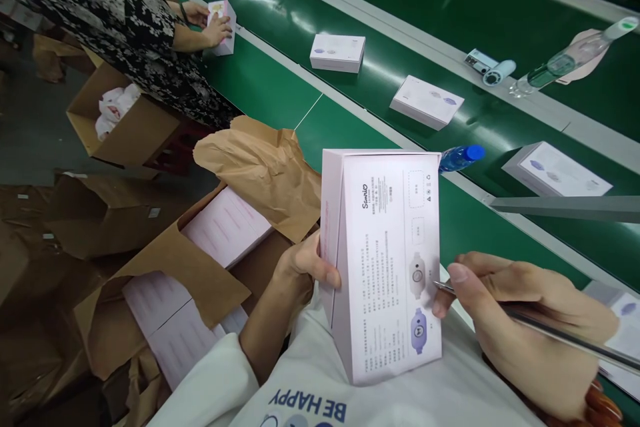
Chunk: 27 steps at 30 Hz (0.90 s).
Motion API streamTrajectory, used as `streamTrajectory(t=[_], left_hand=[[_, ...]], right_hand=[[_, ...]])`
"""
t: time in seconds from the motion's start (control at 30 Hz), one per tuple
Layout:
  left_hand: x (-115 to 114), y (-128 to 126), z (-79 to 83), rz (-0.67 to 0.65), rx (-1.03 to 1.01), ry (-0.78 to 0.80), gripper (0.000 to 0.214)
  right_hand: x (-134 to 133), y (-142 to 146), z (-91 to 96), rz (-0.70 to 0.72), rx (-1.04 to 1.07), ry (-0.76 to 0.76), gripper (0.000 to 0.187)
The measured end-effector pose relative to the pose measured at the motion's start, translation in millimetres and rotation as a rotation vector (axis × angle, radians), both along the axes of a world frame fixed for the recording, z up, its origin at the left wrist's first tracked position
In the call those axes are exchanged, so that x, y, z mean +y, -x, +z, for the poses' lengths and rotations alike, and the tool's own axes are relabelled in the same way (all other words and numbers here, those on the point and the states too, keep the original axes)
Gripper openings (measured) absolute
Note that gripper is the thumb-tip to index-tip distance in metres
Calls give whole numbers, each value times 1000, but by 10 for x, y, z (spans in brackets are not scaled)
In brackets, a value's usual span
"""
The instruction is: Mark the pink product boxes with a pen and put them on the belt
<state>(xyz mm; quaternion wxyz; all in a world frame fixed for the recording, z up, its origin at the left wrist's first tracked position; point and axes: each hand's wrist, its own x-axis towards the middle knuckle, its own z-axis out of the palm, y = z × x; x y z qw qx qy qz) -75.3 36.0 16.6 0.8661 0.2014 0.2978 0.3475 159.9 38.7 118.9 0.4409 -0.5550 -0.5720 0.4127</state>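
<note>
My left hand (310, 263) grips a pale white-and-pink carton (385, 227) by its left side, thumb on the narrow face. The carton is tilted up in front of my body, its printed back towards me, with lines of text and pictures of a grey and a purple watch-shaped item. In my right hand (520, 307) a slim pointed metal tool (560, 333) is pinched between thumb and fingers; whether it is a pen or tweezers I cannot tell. Its tip is at the carton's right edge, near the grey picture. The fingers of my left hand behind the carton are hidden.
Similar cartons (337, 52) lie spaced along the green conveyor (280, 20). A blue-capped bottle (463, 157) stands behind my carton. At left, an open cardboard box (200, 280) holds more cartons beside brown paper (265, 167). A co-worker's hands (217, 27) hold another carton.
</note>
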Motion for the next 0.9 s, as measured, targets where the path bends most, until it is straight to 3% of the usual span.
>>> streamTrajectory(t=[0.3, 0.67, 0.9], left_hand=[[50, 10, 25, -53, -4, -44, 37], [-24, -13, 56, 15, 30, -6, 49], [49, 21, -41, -87, 14, -3, 41]], right_hand=[[34, -30, 83, 118, -273, 65, 52], [-6, -29, 94, 72, -318, 71, 52], [39, 11, 82, 78, -276, 39, 52]])
